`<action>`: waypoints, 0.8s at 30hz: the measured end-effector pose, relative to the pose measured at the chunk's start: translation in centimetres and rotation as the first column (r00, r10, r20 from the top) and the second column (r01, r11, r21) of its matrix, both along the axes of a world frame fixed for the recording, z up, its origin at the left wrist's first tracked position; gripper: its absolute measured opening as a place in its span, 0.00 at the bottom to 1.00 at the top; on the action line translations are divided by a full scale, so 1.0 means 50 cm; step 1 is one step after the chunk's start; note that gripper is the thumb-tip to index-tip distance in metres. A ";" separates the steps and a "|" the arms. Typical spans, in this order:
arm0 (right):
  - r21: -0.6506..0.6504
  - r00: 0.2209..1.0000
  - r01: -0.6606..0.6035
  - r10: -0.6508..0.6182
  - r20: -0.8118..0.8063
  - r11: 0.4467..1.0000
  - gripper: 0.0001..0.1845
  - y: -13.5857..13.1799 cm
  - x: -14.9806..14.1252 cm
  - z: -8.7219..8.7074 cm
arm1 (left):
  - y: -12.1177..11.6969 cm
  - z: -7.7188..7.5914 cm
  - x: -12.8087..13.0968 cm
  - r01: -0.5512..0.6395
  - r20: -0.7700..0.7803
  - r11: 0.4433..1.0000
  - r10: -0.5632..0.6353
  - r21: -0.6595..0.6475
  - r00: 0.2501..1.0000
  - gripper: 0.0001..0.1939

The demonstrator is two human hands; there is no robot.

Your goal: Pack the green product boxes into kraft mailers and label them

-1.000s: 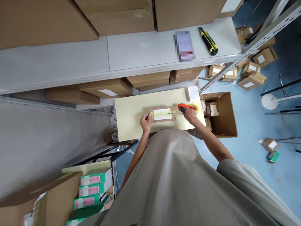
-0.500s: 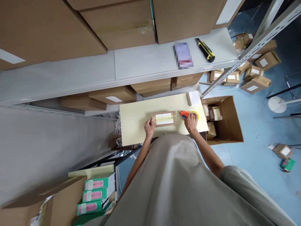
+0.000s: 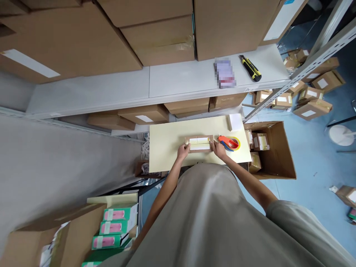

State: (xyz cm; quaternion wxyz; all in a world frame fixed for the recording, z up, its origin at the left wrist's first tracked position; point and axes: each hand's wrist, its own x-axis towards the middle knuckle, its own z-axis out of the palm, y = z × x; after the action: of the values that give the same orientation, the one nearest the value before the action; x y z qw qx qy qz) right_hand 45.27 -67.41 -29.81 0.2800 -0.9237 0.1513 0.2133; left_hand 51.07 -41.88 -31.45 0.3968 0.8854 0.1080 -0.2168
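A small cardboard box (image 3: 199, 144) with white label strips and clear tape lies on the pale yellow tabletop (image 3: 167, 133). My left hand (image 3: 183, 151) grips its left end, thumb on top. At the right end my right hand (image 3: 218, 149) is closed on the box too. Just beyond that hand, an orange and blue tape dispenser (image 3: 228, 142) with a yellow roll rests on the table. A stack of white paper labels (image 3: 235, 122) sits at the table's back right corner.
Behind the table stands a grey shelf (image 3: 178, 81) with large cartons, a yellow-black utility knife (image 3: 250, 68) and a blurred-out packet (image 3: 224, 73). An open carton (image 3: 283, 155) holding small boxes is at the right. Green boxes (image 3: 114, 227) sit at lower left.
My right hand has let go of the tape dispenser, leaving it on the table, and moved left to the box's right end. My left hand stays at the left end. The view has shifted.
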 end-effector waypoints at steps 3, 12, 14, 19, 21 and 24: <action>0.070 0.995 -0.024 0.017 0.094 0.997 0.28 -0.016 -0.015 -0.011 | 0.026 0.000 -0.009 0.002 0.041 0.997 0.001 -0.077 0.999 0.22; 0.326 0.958 -0.063 -0.035 0.286 0.943 0.28 0.011 -0.031 -0.063 | 0.070 -0.017 -0.044 -0.143 0.133 0.987 0.151 -0.068 0.980 0.12; 0.248 0.977 -0.121 0.071 0.203 0.961 0.31 0.007 -0.033 -0.066 | 0.075 -0.029 -0.056 -0.153 0.089 0.987 0.157 -0.050 0.984 0.14; -0.127 0.965 -0.059 0.089 0.248 0.990 0.26 -0.045 -0.071 -0.065 | 0.085 -0.046 -0.095 -0.181 0.003 0.983 0.181 0.006 0.983 0.15; -0.247 0.969 0.060 0.002 0.245 0.967 0.25 -0.075 -0.090 -0.070 | 0.086 -0.043 -0.110 -0.179 -0.040 0.984 0.180 0.018 0.983 0.12; -0.286 0.974 0.149 -0.091 0.208 0.947 0.22 -0.109 -0.105 -0.083 | 0.080 -0.031 -0.129 -0.153 -0.100 0.988 0.152 -0.005 0.983 0.07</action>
State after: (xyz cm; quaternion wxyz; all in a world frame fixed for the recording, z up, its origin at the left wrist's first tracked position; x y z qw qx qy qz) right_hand 40.02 -72.86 -33.97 0.1627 -0.9607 0.2102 0.0804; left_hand 44.61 -37.87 -32.99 0.4119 0.8601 0.1938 -0.2302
